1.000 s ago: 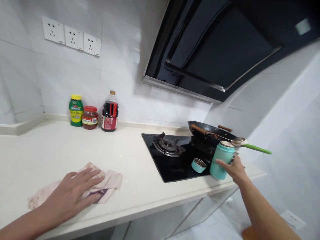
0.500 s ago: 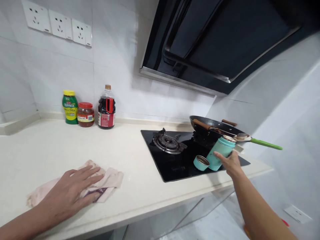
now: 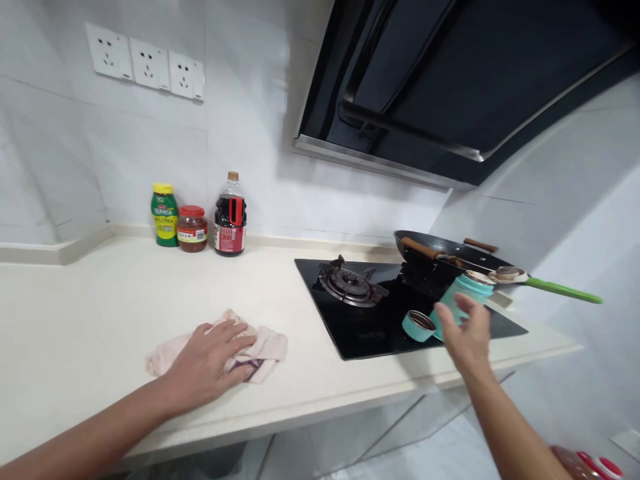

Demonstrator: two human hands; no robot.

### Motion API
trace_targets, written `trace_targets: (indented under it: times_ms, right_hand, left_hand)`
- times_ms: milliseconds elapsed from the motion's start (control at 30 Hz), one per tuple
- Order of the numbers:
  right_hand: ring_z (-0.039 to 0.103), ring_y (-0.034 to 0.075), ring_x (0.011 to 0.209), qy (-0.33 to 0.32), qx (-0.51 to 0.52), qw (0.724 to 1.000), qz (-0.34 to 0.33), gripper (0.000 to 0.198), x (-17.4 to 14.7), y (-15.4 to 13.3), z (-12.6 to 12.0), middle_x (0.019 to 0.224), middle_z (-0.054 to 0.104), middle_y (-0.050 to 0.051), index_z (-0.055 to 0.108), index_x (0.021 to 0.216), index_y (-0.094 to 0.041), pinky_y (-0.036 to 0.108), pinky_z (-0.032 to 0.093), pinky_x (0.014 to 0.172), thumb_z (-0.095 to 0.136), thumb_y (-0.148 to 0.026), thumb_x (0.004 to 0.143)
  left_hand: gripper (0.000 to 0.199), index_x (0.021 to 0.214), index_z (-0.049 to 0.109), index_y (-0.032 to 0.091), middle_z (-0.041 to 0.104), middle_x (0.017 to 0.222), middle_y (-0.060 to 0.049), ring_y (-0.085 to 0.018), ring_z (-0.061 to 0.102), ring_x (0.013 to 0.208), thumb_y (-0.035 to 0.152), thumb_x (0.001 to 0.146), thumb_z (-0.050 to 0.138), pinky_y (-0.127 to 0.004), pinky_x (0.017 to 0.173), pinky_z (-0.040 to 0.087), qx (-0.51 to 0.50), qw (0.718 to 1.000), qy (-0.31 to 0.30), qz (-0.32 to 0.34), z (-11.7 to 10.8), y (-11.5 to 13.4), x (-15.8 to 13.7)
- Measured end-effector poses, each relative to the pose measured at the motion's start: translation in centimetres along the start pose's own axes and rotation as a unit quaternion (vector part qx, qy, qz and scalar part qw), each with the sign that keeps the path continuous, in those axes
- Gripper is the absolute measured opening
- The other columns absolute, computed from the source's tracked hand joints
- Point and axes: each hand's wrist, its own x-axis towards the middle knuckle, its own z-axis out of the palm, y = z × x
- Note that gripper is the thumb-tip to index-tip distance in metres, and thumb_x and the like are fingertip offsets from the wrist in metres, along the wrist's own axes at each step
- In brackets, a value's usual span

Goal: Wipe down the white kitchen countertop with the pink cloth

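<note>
The person's right hand [image 3: 467, 337] is raised above the front edge of the counter [image 3: 310, 387], thumb and fingers spread in a loose curve, with nothing held between them. The left hand [image 3: 213, 363] rests palm down, fingers lightly spread, on a pale cloth [image 3: 273, 345] near the same edge, well apart to the left. Directly beyond the right hand, partly masked by it, is the turquoise flask [image 3: 453, 295], on the right part of the black hob [image 3: 350, 340]; the right hand is much the nearer of the two. The flask's long axis runs upward and rightward in this view; how far this is true lean or lens distortion cannot be told, nor whether the fingertips touch its wall. Just left of the flask's base lies a short turquoise cup [image 3: 417, 328], open side up. Farther back, behind the flask, is the wok [image 3: 440, 245]; a green-handled utensil [image 3: 565, 290] extends rightward from near its rim.
</note>
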Motion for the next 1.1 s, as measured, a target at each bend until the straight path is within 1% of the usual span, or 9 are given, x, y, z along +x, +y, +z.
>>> trace_targets:
  times_ms: [100, 167, 267, 367, 533, 700, 933, 1033, 1100]
  right_hand:
    - [0.049, 0.034, 0.122, -0.097, 0.107, 0.972, -0.183, 0.042, -5.1, -9.1, 2.2, 0.126, 0.055, 0.013, 0.055, 0.121, -0.022, 0.054, 0.037, 0.110, 0.050, -0.056, 0.098]
    - [0.049, 0.031, 0.122, -0.202, 0.203, 0.928, -0.239, 0.036, -9.0, -15.1, 3.8, 0.126, 0.055, 0.010, 0.054, 0.124, -0.025, 0.052, 0.039, 0.108, 0.048, -0.053, 0.102]
    - [0.046, 0.029, 0.127, -0.417, 0.295, 0.818, -0.266, 0.050, -14.6, -21.0, 5.8, 0.138, 0.049, 0.010, 0.041, 0.143, -0.027, 0.046, 0.042, 0.107, 0.049, -0.056, 0.103]
    - [0.039, 0.035, 0.133, -0.458, 0.224, 0.809, -0.292, 0.075, -18.1, -22.9, 6.6, 0.150, 0.039, 0.012, 0.017, 0.157, -0.029, 0.056, 0.036, 0.109, 0.058, -0.056, 0.101]
    - [0.051, 0.033, 0.113, -0.423, 0.058, 0.846, -0.319, 0.063, -18.9, -21.4, 5.3, 0.131, 0.054, 0.007, 0.049, 0.140, -0.035, 0.050, 0.042, 0.095, 0.082, -0.036, 0.086]
    - [0.051, 0.027, 0.112, -0.360, 0.025, 0.893, -0.268, 0.057, -17.5, -14.3, 2.0, 0.128, 0.057, 0.002, 0.057, 0.128, -0.033, 0.042, 0.040, 0.093, 0.066, -0.012, 0.076]
    - [0.054, 0.030, 0.113, -0.311, -0.110, 0.925, -0.190, 0.050, -13.5, -1.8, -2.3, 0.127, 0.060, 0.008, 0.057, 0.126, -0.024, 0.044, 0.043, 0.092, 0.050, -0.023, 0.076]
    - [0.055, 0.031, 0.110, -0.305, -0.160, 0.923, -0.171, 0.045, -12.3, -0.8, -2.6, 0.123, 0.062, 0.009, 0.057, 0.123, -0.022, 0.044, 0.045, 0.091, 0.050, -0.026, 0.079]
    - [0.055, 0.031, 0.106, -0.305, -0.163, 0.918, -0.196, 0.039, -12.4, -2.4, -2.2, 0.120, 0.062, 0.009, 0.058, 0.119, -0.021, 0.044, 0.045, 0.091, 0.051, -0.026, 0.081]
  left_hand:
    - [0.053, 0.138, 0.058, 0.029, 0.055, 0.150, -0.006, -0.034, 0.044, 0.142, 0.057, 0.093, 0.052, -0.055, 0.116, 0.031, -0.055, 0.998, -0.023, 0.014, 0.2, 3.0, 0.5]
    - [0.061, 0.142, 0.051, 0.024, 0.054, 0.150, -0.010, -0.035, 0.044, 0.142, 0.052, 0.088, 0.059, -0.056, 0.118, 0.030, -0.091, 0.995, -0.030, 0.018, 0.5, 5.1, 0.8]
    - [0.074, 0.143, 0.043, 0.020, 0.052, 0.148, -0.015, -0.037, 0.045, 0.138, 0.040, 0.076, 0.068, -0.054, 0.116, 0.036, -0.130, 0.991, -0.024, 0.016, 0.7, 6.3, 0.6]
    - [0.072, 0.143, 0.041, 0.022, 0.048, 0.150, -0.014, -0.033, 0.045, 0.139, 0.031, 0.075, 0.066, -0.048, 0.117, 0.039, -0.157, 0.986, -0.019, 0.044, 0.5, 4.2, -1.2]
    - [0.049, 0.137, 0.052, 0.026, 0.046, 0.153, -0.012, -0.031, 0.048, 0.139, 0.040, 0.091, 0.055, -0.045, 0.111, 0.045, -0.099, 0.994, 0.042, -0.001, 0.6, -5.1, -7.4]
    - [0.045, 0.123, 0.067, 0.030, 0.057, 0.146, -0.007, -0.032, 0.057, 0.130, 0.058, 0.089, 0.059, -0.042, 0.104, 0.050, -0.001, 0.993, 0.092, -0.071, 0.2, -12.4, -12.7]
    - [0.046, 0.122, 0.070, 0.035, 0.061, 0.144, -0.004, -0.031, 0.058, 0.129, 0.064, 0.089, 0.056, -0.042, 0.105, 0.047, 0.031, 0.992, 0.105, -0.062, 0.5, -12.4, -13.6]
    - [0.046, 0.124, 0.070, 0.037, 0.062, 0.143, -0.002, -0.029, 0.058, 0.129, 0.064, 0.089, 0.058, -0.040, 0.106, 0.046, 0.047, 0.991, 0.109, -0.053, 0.9, -11.8, -13.7]
    - [0.046, 0.123, 0.071, 0.035, 0.064, 0.141, -0.002, -0.028, 0.059, 0.128, 0.065, 0.090, 0.057, -0.039, 0.107, 0.045, 0.051, 0.990, 0.124, -0.045, 0.9, -11.5, -13.8]
